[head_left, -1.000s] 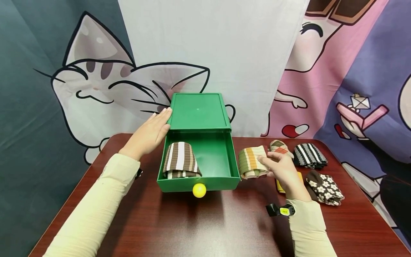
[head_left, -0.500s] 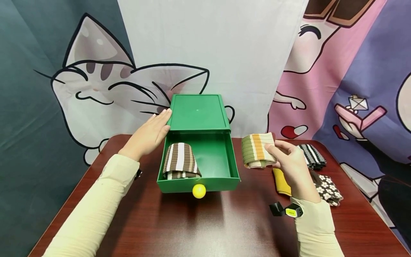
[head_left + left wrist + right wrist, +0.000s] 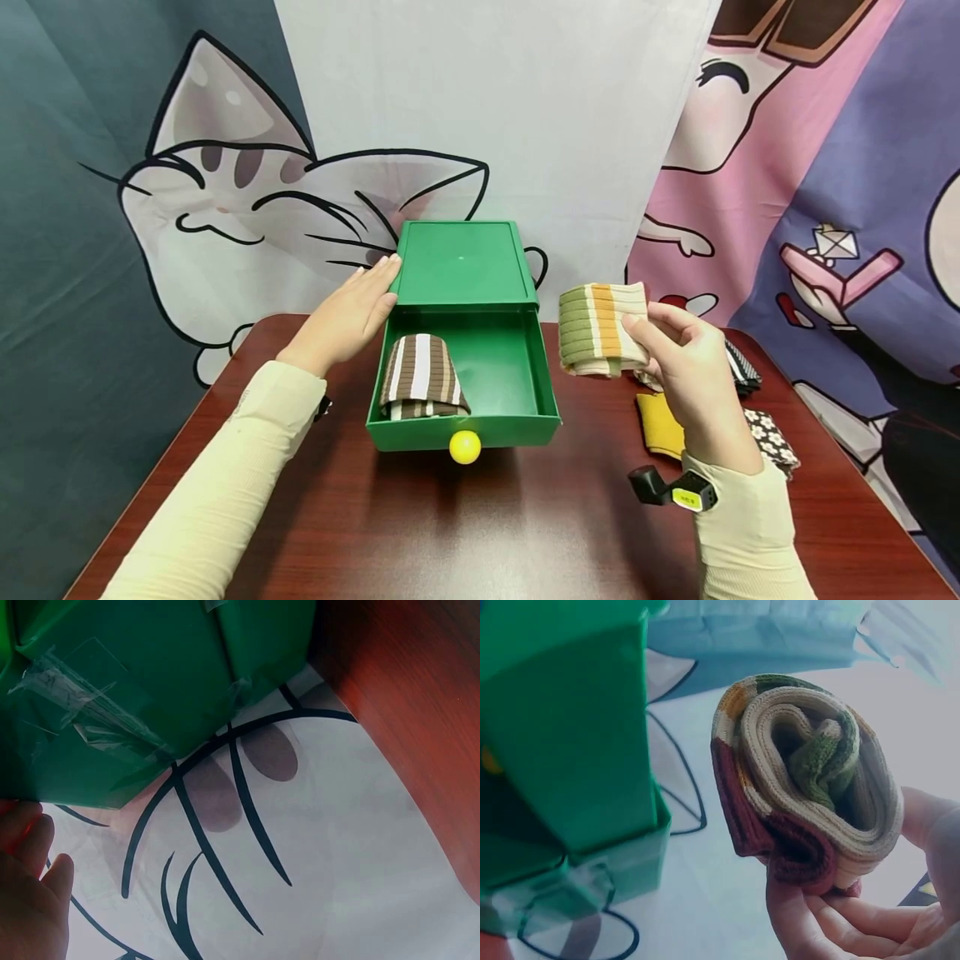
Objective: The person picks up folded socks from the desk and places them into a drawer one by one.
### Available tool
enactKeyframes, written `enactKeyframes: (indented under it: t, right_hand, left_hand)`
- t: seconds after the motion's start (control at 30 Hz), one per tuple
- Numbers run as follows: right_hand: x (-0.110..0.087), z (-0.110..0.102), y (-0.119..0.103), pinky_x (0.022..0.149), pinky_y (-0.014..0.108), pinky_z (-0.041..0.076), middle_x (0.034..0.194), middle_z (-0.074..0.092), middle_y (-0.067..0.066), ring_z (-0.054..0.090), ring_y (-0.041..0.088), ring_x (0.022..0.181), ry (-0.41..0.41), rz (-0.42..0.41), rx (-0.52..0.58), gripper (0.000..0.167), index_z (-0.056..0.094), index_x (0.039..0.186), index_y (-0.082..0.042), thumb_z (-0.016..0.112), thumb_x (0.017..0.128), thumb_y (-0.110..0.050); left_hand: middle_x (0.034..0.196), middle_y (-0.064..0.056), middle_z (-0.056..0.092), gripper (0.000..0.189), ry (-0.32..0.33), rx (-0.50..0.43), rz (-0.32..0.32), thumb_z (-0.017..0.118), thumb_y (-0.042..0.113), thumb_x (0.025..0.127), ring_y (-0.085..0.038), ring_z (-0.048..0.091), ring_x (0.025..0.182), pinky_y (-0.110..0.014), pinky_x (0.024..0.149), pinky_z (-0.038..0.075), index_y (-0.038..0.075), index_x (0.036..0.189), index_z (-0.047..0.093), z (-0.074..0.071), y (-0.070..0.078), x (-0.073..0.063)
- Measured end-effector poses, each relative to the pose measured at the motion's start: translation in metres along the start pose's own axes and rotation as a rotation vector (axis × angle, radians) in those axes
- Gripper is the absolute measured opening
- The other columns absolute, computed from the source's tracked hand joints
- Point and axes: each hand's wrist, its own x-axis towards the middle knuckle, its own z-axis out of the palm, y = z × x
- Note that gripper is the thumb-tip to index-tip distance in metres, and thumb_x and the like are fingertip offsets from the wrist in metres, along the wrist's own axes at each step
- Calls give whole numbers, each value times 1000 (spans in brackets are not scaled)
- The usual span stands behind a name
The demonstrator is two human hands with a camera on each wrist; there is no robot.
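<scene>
My right hand (image 3: 693,367) pinches a rolled striped sock (image 3: 600,331) in green, orange, cream and dark red, held in the air right of the drawer. The right wrist view shows the coiled end of that sock (image 3: 821,765), thumb and fingers on either side. A green drawer box (image 3: 461,262) stands with its drawer (image 3: 498,367) pulled out. Inside the drawer, at the left, lies a brown-and-white striped rolled sock (image 3: 422,375). My left hand (image 3: 341,317) rests with straight fingers against the box's left side; in the left wrist view its fingers touch the green wall (image 3: 142,727).
A yellow ball knob (image 3: 465,447) sticks out from the drawer front. On the table's right lie a yellow folded sock (image 3: 660,425), a black-and-white one (image 3: 742,367) and a flowered one (image 3: 771,440), partly behind my right hand. A printed cloth (image 3: 495,100) hangs behind the table.
My right hand has raised the green-orange striped sock off the right-hand group, up and slightly right, turning it. The left hand, box and drawer have stayed in place.
</scene>
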Motion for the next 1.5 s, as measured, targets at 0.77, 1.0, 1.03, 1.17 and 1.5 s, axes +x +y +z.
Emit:
enactKeyframes:
  t: [0.77, 1.0, 1.03, 1.17, 1.5]
  right_hand:
    - [7, 65, -18, 71, 20, 56, 104, 73, 10, 71, 10, 86, -143, -14, -444, 45, 66, 124, -1, 76, 90, -30]
    - [16, 82, -15, 77, 32, 59, 101, 75, 8, 72, 19, 91, -238, -92, -676, 37, 72, 115, -6, 75, 89, -32]
    - [16, 84, -15, 78, 34, 59, 100, 75, 7, 73, 19, 90, -249, -107, -705, 36, 72, 114, -6, 74, 88, -31]
    - [16, 92, -14, 73, 34, 58, 93, 75, 4, 71, 18, 87, -275, -169, -804, 29, 73, 107, -8, 70, 85, -27]
    - [15, 109, -7, 53, 28, 42, 68, 61, -3, 50, 15, 62, -362, -204, -933, 11, 68, 78, -13, 64, 83, -22]
  left_hand:
    - [166, -14, 25, 58, 8, -7, 6, 29, 34, 113, -29, 20, 154, -45, 127, 12, 0, 160, 24, 1, -2, 1]
    - [166, -13, 26, 60, 12, -13, 3, 28, 38, 113, -28, 20, 154, -42, 128, 11, 1, 160, 25, 1, -1, 1]
    - [166, -13, 26, 60, 11, -13, 4, 28, 38, 113, -28, 20, 154, -42, 128, 12, 1, 160, 25, 1, -1, 1]
    - [166, -13, 26, 60, 12, -10, 4, 28, 38, 113, -28, 21, 154, -44, 127, 13, 1, 160, 25, 2, -2, 1]
    - [166, -15, 25, 58, 10, -15, 8, 28, 34, 113, -29, 19, 154, -44, 127, 12, 0, 160, 23, 2, -2, 1]
